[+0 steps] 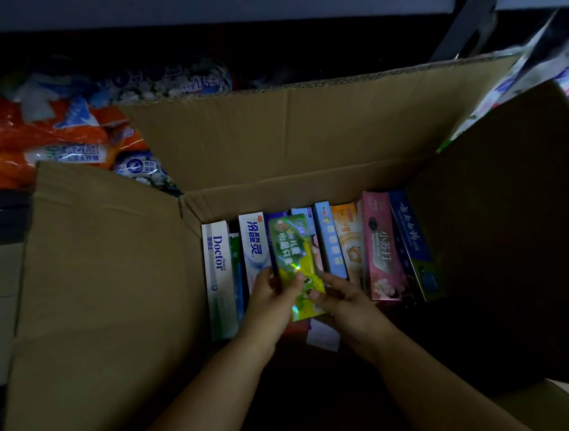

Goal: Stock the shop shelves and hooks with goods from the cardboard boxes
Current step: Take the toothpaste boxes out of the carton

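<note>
At the bottom centre of the frame two bare forearms reach into one open cardboard box (pixel 269 141), where the left hand (pixel 272 297) and the right hand (pixel 343 297) both pinch the near end of a single shiny green-and-yellow toothpaste carton (pixel 292 259), fingers curled on its edges, lifting it above the rest. Behind it, along the box's far wall at mid-frame, about nine more toothpaste cartons stand on edge in a row, from a white one (pixel 219 276) at the left to a pink one (pixel 380 248) and a blue one (pixel 414 241) at the right. Farther off, at upper left, orange-and-white bagged goods (pixel 38 133) lie heaped in dim light, too jumbled to count.
</note>
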{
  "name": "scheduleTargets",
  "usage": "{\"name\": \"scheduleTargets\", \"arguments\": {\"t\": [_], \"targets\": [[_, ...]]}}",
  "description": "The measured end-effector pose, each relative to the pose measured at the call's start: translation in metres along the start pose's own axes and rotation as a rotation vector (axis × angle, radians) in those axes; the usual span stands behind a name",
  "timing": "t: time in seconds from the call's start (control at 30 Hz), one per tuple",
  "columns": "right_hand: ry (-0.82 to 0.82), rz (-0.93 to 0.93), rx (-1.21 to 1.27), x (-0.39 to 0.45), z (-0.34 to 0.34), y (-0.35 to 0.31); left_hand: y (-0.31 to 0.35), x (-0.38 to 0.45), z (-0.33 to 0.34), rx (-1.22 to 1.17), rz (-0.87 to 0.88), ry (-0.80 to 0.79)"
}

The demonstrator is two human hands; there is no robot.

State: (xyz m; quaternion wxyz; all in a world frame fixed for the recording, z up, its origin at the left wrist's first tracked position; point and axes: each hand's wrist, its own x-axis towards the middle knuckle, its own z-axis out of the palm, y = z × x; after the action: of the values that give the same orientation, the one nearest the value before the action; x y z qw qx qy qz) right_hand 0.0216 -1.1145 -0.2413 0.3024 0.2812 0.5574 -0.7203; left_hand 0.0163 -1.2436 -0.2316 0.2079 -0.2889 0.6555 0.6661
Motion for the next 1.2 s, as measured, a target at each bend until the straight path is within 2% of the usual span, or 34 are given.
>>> {"name": "scheduleTargets", "arguments": {"t": [0.07,0.13,0.2,0.27,0.33,0.63,0.77,0.93,1.0,1.1,1.2], "targets": [[-0.053,-0.021,-0.058,-0.008,0.009,0.001,0.0,0.002,-0.007,-0.087,-0.06,-0.001],[-0.012,-0.058,-0.268,-0.011,0.012,0.0,-0.001,0.002,-0.018,-0.11,-0.079,0.031],[0.184,-0.11,-0.547,-0.002,0.004,0.001,-0.001,0.003,-0.028,-0.128,-0.087,0.053],[0.378,-0.177,-0.703,0.01,-0.005,0.002,0.002,0.002,-0.036,-0.154,-0.093,0.048],[0.465,-0.205,-0.818,0.022,-0.01,-0.001,0.0,0.004,-0.041,-0.171,-0.091,0.046],[0.386,0.003,-1.009,0.053,0.013,-0.016,-0.004,0.012,-0.041,-0.181,-0.076,0.058],[0.409,-0.026,-1.005,0.056,0.011,-0.012,-0.004,0.015,-0.043,-0.208,-0.073,0.049],[0.392,-0.052,-0.742,0.055,0.007,-0.009,-0.004,0.017,-0.04,-0.261,-0.106,0.064],[0.332,-0.049,-0.564,0.054,0.008,-0.009,-0.005,0.019,-0.04,-0.278,-0.118,0.076],[0.204,0.056,-0.253,0.044,0.01,-0.018,-0.006,0.021,-0.042,-0.296,-0.137,0.077],[0.137,0.077,-0.237,0.027,0.003,-0.027,-0.007,0.021,-0.042,-0.307,-0.145,0.074]]}}
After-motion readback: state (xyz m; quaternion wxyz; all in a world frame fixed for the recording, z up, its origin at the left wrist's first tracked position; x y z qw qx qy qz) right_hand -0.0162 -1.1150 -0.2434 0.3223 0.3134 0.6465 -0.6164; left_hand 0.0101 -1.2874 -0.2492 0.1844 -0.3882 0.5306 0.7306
